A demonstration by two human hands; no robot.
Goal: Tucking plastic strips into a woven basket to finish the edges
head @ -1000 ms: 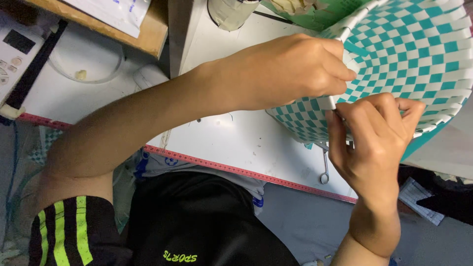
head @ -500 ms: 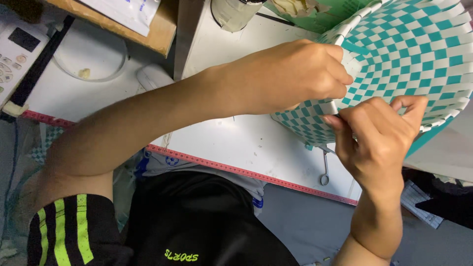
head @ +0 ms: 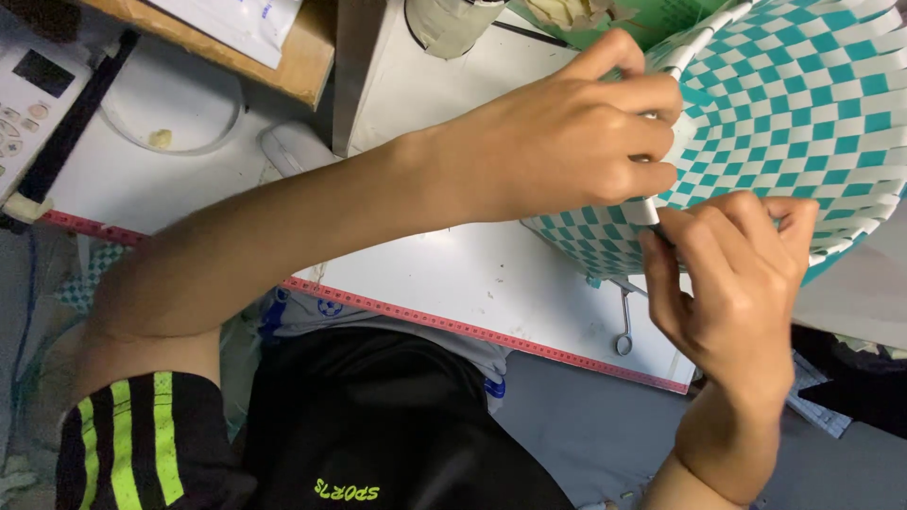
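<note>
A woven basket of teal and white strips in a checker pattern lies tilted at the upper right of the white table. My left hand grips the basket's rim from the left, fingers curled over the edge. My right hand is just below it, with thumb and fingers pinched on a white strip at the basket's side. The two hands nearly touch.
Small scissors lie on the table under the basket. A red ruler strip runs along the table's front edge. A clear round lid, a wooden board, a white cup and a white device stand at the back left.
My left hand has shifted up along the basket's rim, and the basket has turned slightly. My right hand stays pinched on the strip at the basket's side.
</note>
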